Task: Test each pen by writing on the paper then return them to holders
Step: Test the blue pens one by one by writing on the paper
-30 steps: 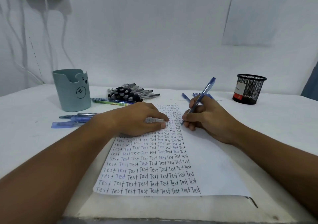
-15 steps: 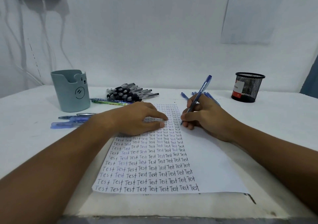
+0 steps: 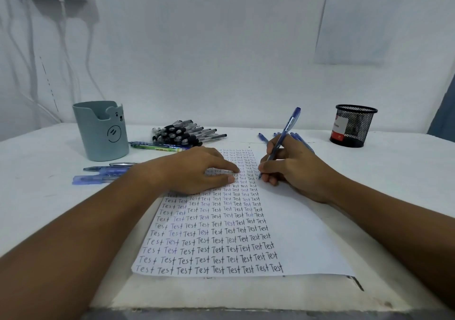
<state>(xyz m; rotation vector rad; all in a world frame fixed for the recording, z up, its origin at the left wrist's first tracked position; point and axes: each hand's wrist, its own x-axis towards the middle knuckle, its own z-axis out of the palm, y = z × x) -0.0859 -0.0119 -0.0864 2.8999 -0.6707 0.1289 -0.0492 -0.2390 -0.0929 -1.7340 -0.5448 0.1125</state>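
Note:
A white sheet of paper (image 3: 302, 241) lies on the table, its left half filled with rows of the word "Test". My right hand (image 3: 293, 169) pinches a blue pen (image 3: 286, 130) with the tip down on the paper at the right end of a row. My left hand (image 3: 197, 172) rests flat on the paper with fingers straight, holding it down. A grey-green pen holder with a bear face (image 3: 102, 130) stands at the back left. A black mesh pen holder (image 3: 353, 125) stands at the back right.
A pile of black-capped pens (image 3: 184, 132) lies behind the paper, with a green-blue pen (image 3: 157, 146) in front of it. Blue pens (image 3: 103, 172) lie left of my left arm. More blue pens (image 3: 263, 138) lie behind my right hand. The wall is close behind.
The pen in my right hand has shifted slightly as it writes at the row's end. My left hand stays pressed on the paper.

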